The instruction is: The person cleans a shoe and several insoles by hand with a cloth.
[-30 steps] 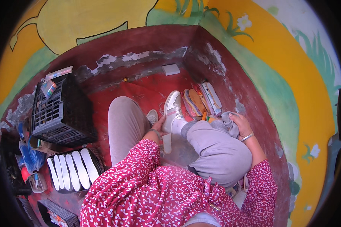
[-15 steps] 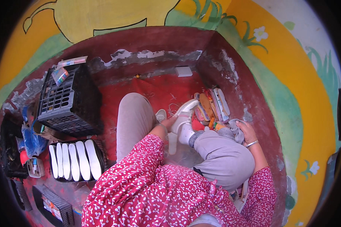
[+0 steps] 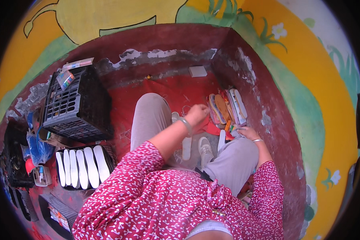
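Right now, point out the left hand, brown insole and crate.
Left hand (image 3: 196, 115): head view, back of the hand.
Brown insole (image 3: 222, 105): head view, middle of its face.
Crate (image 3: 81, 105): head view, middle of its black body.

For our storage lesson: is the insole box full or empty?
Nearly full, it seems: in the insole box, white insoles lie side by side across almost its whole width.

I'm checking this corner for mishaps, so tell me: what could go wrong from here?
The left hand is close to the bunched insoles; a brush might disarrange them. The pale flat strip lies near the right shoe, so it could get stepped on if that foot shifts. The small colourful packet sits at an edge of the black crate and may slip off if bumped.
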Tool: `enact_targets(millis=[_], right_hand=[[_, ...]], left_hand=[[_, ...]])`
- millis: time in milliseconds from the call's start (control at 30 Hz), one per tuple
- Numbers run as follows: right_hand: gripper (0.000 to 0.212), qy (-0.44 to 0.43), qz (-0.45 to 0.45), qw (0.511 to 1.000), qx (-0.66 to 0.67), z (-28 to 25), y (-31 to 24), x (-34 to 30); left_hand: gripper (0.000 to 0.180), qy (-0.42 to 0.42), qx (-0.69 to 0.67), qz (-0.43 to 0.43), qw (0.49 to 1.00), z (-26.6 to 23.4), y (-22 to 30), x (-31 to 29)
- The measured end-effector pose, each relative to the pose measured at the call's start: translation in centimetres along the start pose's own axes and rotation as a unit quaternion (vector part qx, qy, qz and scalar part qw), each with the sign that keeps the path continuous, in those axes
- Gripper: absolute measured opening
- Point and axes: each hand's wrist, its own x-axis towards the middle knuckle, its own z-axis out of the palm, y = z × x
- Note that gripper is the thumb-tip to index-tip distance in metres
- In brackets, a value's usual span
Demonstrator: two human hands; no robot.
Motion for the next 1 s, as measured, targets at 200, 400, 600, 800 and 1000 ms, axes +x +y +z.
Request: enact_targets(millis=[200,400,600,800,1000], right_hand=[[0.036,-0.002,-0.037,0.999,0.009,-0.1,0.5,-3.8],[0.032,-0.009,0.037,0.999,-0.028,-0.5,-1.2,-6.9],[0.028,0.094,-0.083,0.991,-0.037,-0.7,-1.8,-6.3],[0.043,0.193,-0.196,0.861,0.428,-5.0,-6.4,-0.7],[0.033,-0.040,-0.238,0.744,0.624,1.1,-17.3,2.5]], left_hand=[[0.021,0.150,-0.083,0.049,0.984,-9.3,5.8,-1.5],[0.020,0.200,-0.133,0.051,0.969,-15.2,5.9,-3.0],[0.021,0.190,-0.149,0.055,0.969,-15.0,5.8,-4.4],[0.035,0.019,-0.232,0.020,0.972,-8.1,8.6,-3.0],[0.082,-0.141,-0.625,-0.144,0.755,-2.5,10.4,-1.7]])
